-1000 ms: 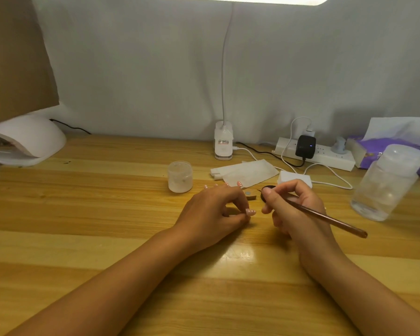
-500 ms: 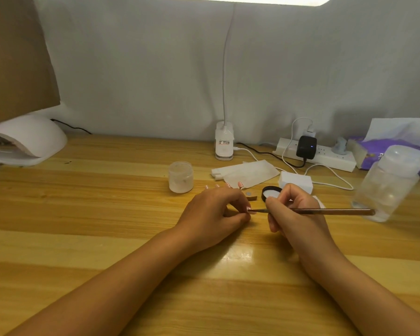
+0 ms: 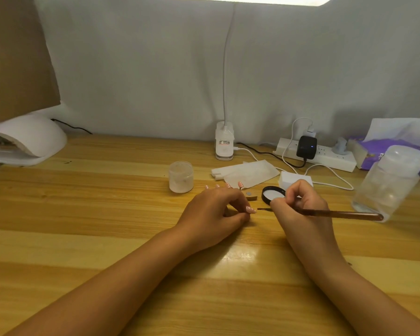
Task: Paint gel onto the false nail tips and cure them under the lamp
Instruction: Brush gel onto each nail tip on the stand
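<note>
Head view: nail tip (image 3: 250, 210) pinched by left hand (image 3: 214, 214), brush (image 3: 337, 213) gripped by right hand (image 3: 301, 209), bristles just beside the tip; label (image 3: 224, 142) beyond the hands cannot be read.

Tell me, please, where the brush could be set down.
Bare wood lies between the curing lamp and the small jar, and left of the left hand. Crowded: from the wipes to the power strip and bottle.

Head-worn view, forward and down, close over table (image 3: 83, 238)
</note>
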The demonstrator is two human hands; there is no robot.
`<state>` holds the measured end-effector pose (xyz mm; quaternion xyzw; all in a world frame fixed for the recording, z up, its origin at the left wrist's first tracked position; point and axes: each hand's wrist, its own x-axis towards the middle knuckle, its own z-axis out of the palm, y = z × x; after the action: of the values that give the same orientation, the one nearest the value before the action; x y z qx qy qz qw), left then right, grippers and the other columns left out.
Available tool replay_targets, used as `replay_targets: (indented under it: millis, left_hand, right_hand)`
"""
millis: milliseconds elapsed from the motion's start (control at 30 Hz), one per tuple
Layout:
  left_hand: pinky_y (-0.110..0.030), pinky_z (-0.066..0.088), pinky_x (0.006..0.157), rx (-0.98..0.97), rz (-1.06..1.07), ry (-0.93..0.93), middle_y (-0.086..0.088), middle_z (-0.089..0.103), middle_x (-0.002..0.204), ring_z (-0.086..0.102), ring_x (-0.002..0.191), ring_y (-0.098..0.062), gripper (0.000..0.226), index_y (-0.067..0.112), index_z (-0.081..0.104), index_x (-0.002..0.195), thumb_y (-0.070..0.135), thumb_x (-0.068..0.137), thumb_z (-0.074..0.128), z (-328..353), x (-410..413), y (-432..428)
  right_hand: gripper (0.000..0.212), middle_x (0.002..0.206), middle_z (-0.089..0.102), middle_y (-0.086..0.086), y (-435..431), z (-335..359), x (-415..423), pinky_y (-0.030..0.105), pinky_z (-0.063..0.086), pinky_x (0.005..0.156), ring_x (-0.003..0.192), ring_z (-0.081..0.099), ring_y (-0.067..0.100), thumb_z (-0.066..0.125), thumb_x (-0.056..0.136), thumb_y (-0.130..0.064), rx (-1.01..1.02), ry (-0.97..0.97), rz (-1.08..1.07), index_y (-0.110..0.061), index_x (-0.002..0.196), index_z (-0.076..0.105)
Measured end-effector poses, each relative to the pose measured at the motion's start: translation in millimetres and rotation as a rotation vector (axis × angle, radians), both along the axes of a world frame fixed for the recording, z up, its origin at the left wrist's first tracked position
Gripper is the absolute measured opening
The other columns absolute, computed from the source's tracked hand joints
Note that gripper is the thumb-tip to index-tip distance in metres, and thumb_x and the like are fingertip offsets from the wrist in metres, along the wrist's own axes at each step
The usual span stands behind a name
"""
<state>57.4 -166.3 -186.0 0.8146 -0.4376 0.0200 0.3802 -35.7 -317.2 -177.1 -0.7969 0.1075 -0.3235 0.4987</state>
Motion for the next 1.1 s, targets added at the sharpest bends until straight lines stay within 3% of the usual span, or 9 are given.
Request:
replay_targets:
  millis: [100, 167, 267, 367, 500, 700, 900, 1000, 1100]
  left_hand:
    - [-0.015, 0.034, 0.097, -0.013, -0.002, 0.012, 0.020, 0.071, 0.094, 0.054, 0.072, 0.016, 0.008, 0.031, 0.070, 0.093, 0.025, 0.089, 0.072, -1.1, -0.1, 0.0]
    - [-0.027, 0.039, 0.092, -0.019, -0.007, 0.013, 0.018, 0.072, 0.095, 0.053, 0.069, 0.016, 0.007, 0.031, 0.070, 0.094, 0.025, 0.089, 0.072, -0.9, -0.6, -0.1]
    - [-0.015, 0.038, 0.079, -0.019, -0.019, 0.007, 0.016, 0.073, 0.096, 0.053, 0.068, 0.016, 0.008, 0.029, 0.071, 0.095, 0.025, 0.089, 0.072, 0.6, -1.2, 0.0]
    - [-0.006, 0.030, 0.082, -0.008, -0.010, -0.002, 0.017, 0.073, 0.096, 0.055, 0.070, 0.015, 0.008, 0.030, 0.072, 0.096, 0.026, 0.089, 0.072, 0.8, -1.4, -0.1]
    - [-0.008, 0.034, 0.080, -0.003, -0.010, -0.008, 0.018, 0.072, 0.096, 0.055, 0.071, 0.015, 0.009, 0.029, 0.072, 0.097, 0.025, 0.088, 0.072, 0.9, -1.4, 0.4]
    - [-0.015, 0.037, 0.070, -0.012, -0.022, -0.005, 0.016, 0.072, 0.096, 0.053, 0.071, 0.017, 0.010, 0.030, 0.071, 0.095, 0.022, 0.089, 0.071, 1.1, -0.9, 0.2]
    - [-0.030, 0.039, 0.098, -0.016, -0.010, 0.035, 0.023, 0.069, 0.092, 0.056, 0.071, 0.009, 0.010, 0.032, 0.069, 0.088, 0.023, 0.090, 0.069, 0.6, -0.2, 0.7]
    - [-0.042, 0.040, 0.103, -0.001, 0.008, 0.031, 0.029, 0.064, 0.086, 0.056, 0.069, 0.004, 0.008, 0.028, 0.074, 0.094, 0.023, 0.090, 0.069, -0.6, 1.2, -0.6]
    - [-0.037, 0.025, 0.112, -0.015, 0.020, 0.028, 0.028, 0.066, 0.087, 0.058, 0.069, 0.002, 0.008, 0.029, 0.074, 0.095, 0.025, 0.089, 0.070, 0.1, 0.6, -0.9]
  right_hand:
    - [0.017, 0.053, 0.058, -0.008, 2.6, 3.0, -2.4, 0.011, 0.037, 0.044, 0.047, 0.050, -0.001, 0.064, 0.090, -0.021, 0.040, -0.015, 0.065, -0.015, 0.081, 0.050]
    - [0.018, 0.058, 0.063, -0.003, 3.9, 3.6, -1.8, 0.011, 0.039, 0.045, 0.048, 0.054, 0.000, 0.064, 0.090, -0.027, 0.063, 0.048, 0.114, -0.013, 0.085, 0.053]
    - [0.016, 0.058, 0.065, 0.001, 2.5, 3.4, 0.6, 0.012, 0.041, 0.045, 0.048, 0.057, 0.002, 0.064, 0.090, -0.020, 0.077, 0.133, 0.138, -0.008, 0.086, 0.055]
    - [0.015, 0.058, 0.065, 0.003, 1.4, 2.3, 0.6, 0.012, 0.041, 0.044, 0.047, 0.056, 0.001, 0.063, 0.090, -0.019, 0.090, 0.143, 0.142, -0.006, 0.085, 0.055]
    - [0.015, 0.055, 0.063, -0.002, 2.5, 1.7, 1.9, 0.014, 0.043, 0.047, 0.048, 0.054, 0.001, 0.064, 0.089, -0.018, 0.046, 0.171, 0.146, -0.009, 0.083, 0.055]
    - [0.015, 0.048, 0.044, -0.007, 1.8, 2.2, 1.2, 0.014, 0.031, 0.041, 0.043, 0.037, 0.001, 0.065, 0.078, -0.013, 0.003, 0.146, 0.137, -0.010, 0.074, 0.051]
    - [0.015, 0.054, 0.044, 0.004, -2.3, -0.9, 2.9, 0.026, 0.032, 0.046, 0.046, 0.036, 0.007, 0.062, 0.083, -0.011, 0.072, 0.102, 0.072, -0.003, 0.078, 0.050]
    - [0.017, 0.051, 0.053, 0.000, -2.1, 0.2, 2.9, 0.018, 0.036, 0.043, 0.043, 0.044, 0.003, 0.063, 0.088, -0.017, 0.172, 0.091, 0.116, -0.006, 0.081, 0.052]
    - [0.019, 0.052, 0.062, 0.002, 1.2, 0.8, 2.9, 0.011, 0.036, 0.041, 0.042, 0.049, 0.000, 0.064, 0.090, -0.021, 0.149, 0.113, 0.162, -0.007, 0.082, 0.054]
